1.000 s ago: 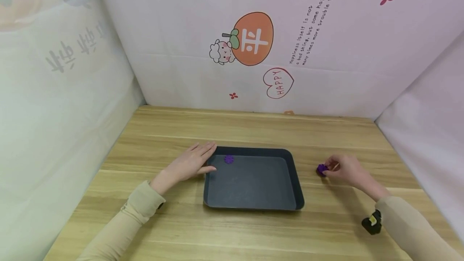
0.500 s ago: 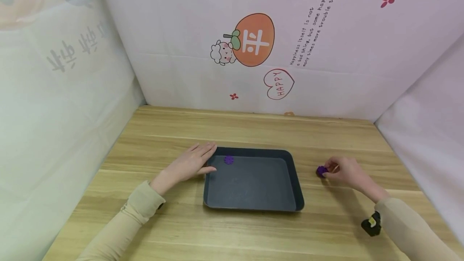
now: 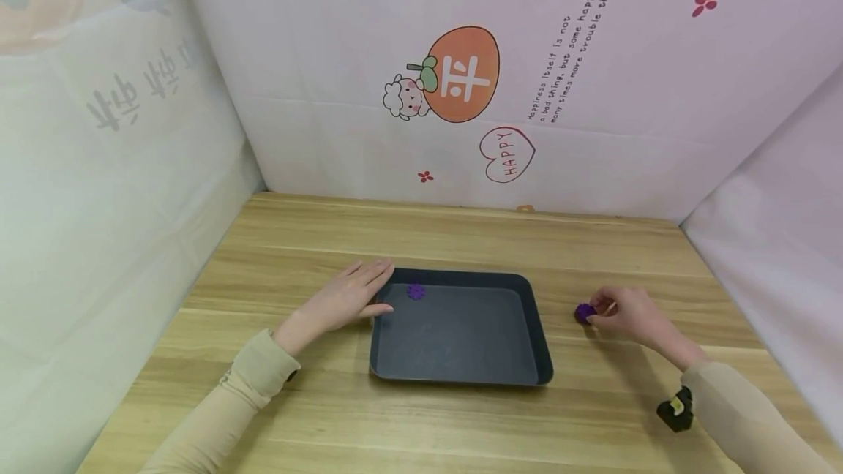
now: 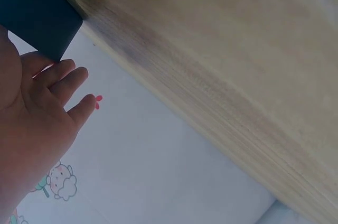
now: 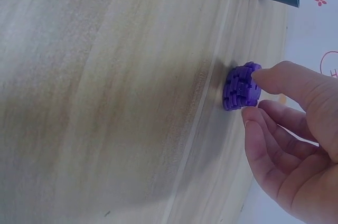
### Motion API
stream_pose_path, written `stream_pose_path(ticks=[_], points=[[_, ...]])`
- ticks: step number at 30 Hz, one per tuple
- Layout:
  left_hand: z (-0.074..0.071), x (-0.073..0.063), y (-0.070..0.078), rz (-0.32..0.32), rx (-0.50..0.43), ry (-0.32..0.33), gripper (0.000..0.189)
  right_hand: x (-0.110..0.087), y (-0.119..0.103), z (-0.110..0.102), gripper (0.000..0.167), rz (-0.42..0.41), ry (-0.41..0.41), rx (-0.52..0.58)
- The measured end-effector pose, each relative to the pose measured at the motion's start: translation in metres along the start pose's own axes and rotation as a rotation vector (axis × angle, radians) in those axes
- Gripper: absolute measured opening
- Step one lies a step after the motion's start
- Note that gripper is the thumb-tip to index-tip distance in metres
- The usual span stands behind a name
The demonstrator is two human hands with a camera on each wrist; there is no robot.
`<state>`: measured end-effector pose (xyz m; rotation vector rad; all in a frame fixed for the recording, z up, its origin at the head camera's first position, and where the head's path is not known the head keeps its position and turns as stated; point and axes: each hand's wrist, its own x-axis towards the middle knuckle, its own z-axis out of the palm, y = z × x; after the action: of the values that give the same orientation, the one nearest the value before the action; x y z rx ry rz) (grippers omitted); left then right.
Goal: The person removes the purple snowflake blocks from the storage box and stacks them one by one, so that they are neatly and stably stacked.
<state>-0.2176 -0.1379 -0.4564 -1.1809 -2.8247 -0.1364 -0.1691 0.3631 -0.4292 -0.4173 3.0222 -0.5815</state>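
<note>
In the head view a dark grey rectangular tray (image 3: pixel 461 335) lies on the table, with one purple snowflake disc (image 3: pixel 416 291) flat inside near its far left corner. My left hand (image 3: pixel 342 297) rests on the tray's left side, fingers straight at the far corner and thumb reaching over the rim. To the right of the tray, my right hand (image 3: pixel 628 311) pinches at a small stack of purple snowflake discs (image 3: pixel 583 313). The right wrist view shows several discs piled in that stack (image 5: pixel 242 86), the thumb on its upper edge and the index fingertip at its lower edge.
The wooden table (image 3: pixel 448 430) is enclosed by pale cloth walls, the back one (image 3: pixel 316 145) printed with cartoon fruit and writing. A black wrist device (image 3: pixel 676 409) hangs below the right cuff. The tray's raised right wall (image 3: pixel 536 328) stands between its floor and the right hand.
</note>
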Motion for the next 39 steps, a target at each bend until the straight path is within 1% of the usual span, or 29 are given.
stream_pose_path(ticks=[4,10,14,17,24,32,39], points=[[0.000,-0.001,0.000,0.002,-0.004,0.002,0.078,0.000,0.002,-0.002,0.021,0.005,0.002,0.005],[0.002,-0.001,-0.002,0.004,0.000,0.010,0.078,0.003,0.000,-0.011,0.022,0.000,0.024,0.026],[0.002,-0.001,-0.002,0.007,-0.004,0.016,0.077,0.006,-0.007,-0.017,0.022,-0.007,0.040,-0.002],[0.002,-0.001,-0.002,0.010,-0.006,0.021,0.077,0.009,-0.014,-0.018,0.022,-0.009,0.036,-0.016],[0.002,-0.001,-0.002,0.013,-0.003,0.018,0.077,0.020,-0.033,-0.020,0.020,-0.021,0.009,0.005],[0.001,-0.001,-0.003,0.010,-0.014,0.007,0.077,0.036,-0.050,-0.017,0.021,-0.064,-0.019,0.000],[0.001,-0.001,-0.003,-0.004,-0.017,-0.013,0.077,0.047,-0.064,-0.010,0.019,-0.137,-0.007,0.001]])
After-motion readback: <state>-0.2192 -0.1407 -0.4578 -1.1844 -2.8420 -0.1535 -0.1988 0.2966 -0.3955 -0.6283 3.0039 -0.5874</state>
